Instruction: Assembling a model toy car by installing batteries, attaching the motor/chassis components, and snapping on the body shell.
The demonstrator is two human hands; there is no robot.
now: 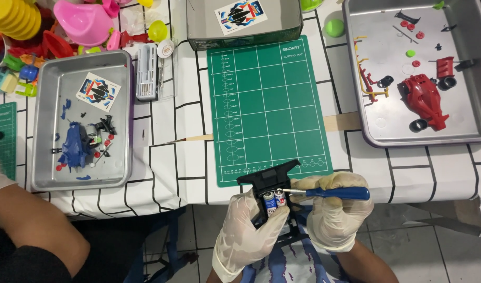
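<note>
Both my hands wear pale gloves and meet just below the green cutting mat (266, 105). My left hand (248, 230) grips a black toy car chassis (266, 181) from below; two batteries (273, 200) lie side by side in its bay. My right hand (335, 215) holds a blue-handled screwdriver (340, 193) lying horizontally, its metal tip pointing left and touching the chassis by the batteries.
A metal tray (122, 105) at left holds blue car parts and a sticker sheet. Another tray (476, 78) at right holds a red car body (424, 97) and small parts. A grey box (204, 26), a bit case (146, 71), plastic toys and another person's arm (36, 225) are around.
</note>
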